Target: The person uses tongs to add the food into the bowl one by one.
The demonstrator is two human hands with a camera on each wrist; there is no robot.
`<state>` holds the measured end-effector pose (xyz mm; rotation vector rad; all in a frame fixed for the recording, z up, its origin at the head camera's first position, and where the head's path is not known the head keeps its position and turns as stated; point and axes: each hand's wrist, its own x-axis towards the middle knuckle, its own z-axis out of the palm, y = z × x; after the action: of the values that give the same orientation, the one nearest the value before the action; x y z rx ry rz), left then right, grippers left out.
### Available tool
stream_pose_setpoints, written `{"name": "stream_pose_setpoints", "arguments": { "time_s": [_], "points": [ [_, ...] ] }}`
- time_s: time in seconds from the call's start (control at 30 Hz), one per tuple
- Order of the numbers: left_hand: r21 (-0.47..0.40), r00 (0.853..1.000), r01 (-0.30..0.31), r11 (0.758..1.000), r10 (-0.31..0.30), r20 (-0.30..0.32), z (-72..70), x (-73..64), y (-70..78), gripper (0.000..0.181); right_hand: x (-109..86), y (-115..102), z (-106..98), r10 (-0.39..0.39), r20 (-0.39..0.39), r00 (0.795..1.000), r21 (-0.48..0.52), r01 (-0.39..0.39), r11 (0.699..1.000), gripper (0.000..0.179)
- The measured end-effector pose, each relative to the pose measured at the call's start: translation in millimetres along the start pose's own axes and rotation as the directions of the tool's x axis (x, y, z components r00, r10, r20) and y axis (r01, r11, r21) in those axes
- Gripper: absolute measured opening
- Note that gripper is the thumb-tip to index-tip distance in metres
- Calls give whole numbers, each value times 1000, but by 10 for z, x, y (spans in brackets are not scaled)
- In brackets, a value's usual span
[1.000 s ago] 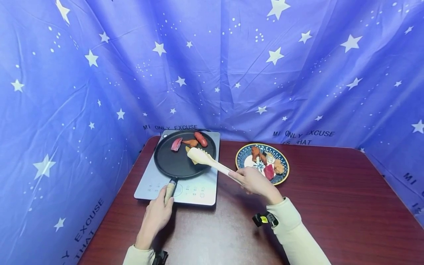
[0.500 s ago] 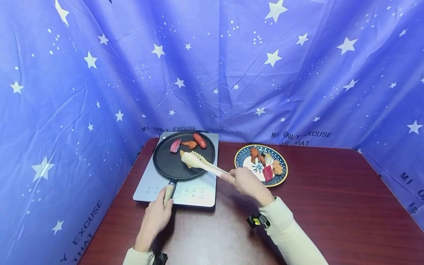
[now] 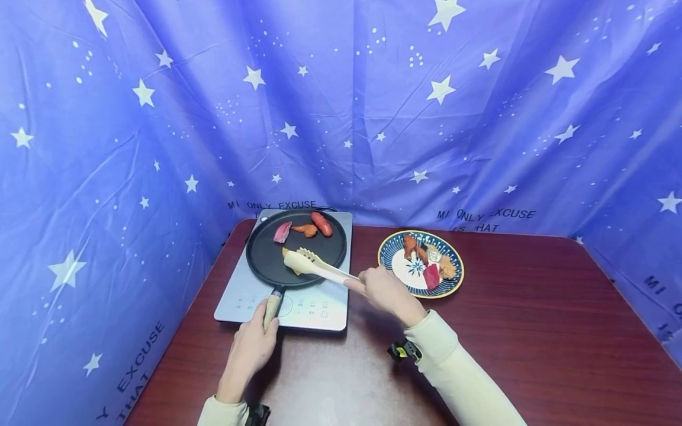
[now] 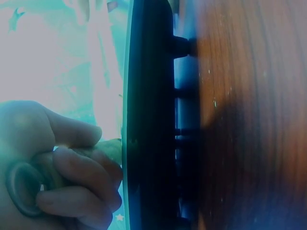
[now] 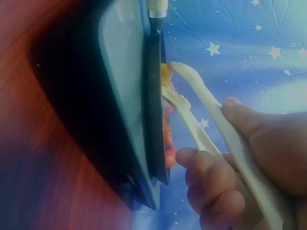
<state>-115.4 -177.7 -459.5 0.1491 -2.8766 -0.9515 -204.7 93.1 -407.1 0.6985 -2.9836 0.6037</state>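
My left hand point(image 3: 251, 346) grips the pale handle point(image 3: 272, 307) of a black frying pan point(image 3: 263, 257), its fingers curled round it in the left wrist view. In my right hand point(image 3: 388, 293) are cream tongs point(image 3: 329, 272), pinched between thumb and fingers. Their heads reach low over the pan's near half, at a yellow-orange piece of food point(image 5: 166, 74) they partly cover. The right wrist view shows the two arms spread slightly, tips by that piece. Farther back in the pan lie a pink-and-white meat slice point(image 3: 282, 232), an orange-brown drumstick point(image 3: 306, 231) and a red sausage point(image 3: 322, 224).
Under the pan sits a silver induction cooker point(image 3: 234, 305) with touch controls. To its right, a blue patterned plate point(image 3: 459, 284) holds brown pieces, a red meat slice and other food. The dark red table point(image 3: 533, 296) meets a blue star-print curtain point(image 3: 373, 106) behind.
The tongs and my right hand have shifted left and toward me across the pan, the yellow-orange piece moving along with their tips. My left hand stays on the handle.
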Motion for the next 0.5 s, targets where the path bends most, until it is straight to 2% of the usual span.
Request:
{"name": "stream_pose_setpoints", "arguments": {
  "time_s": [0.27,0.5],
  "points": [
    [8,1000,-13,1000,13,-8,1,-1,2,51,71,-85,31,-53,-54,997,-71,49,996,44],
    [7,1000,-18,1000,18,-12,15,13,3,51,129,-140,40,-18,-41,999,-59,15,998,45]
  ]
}}
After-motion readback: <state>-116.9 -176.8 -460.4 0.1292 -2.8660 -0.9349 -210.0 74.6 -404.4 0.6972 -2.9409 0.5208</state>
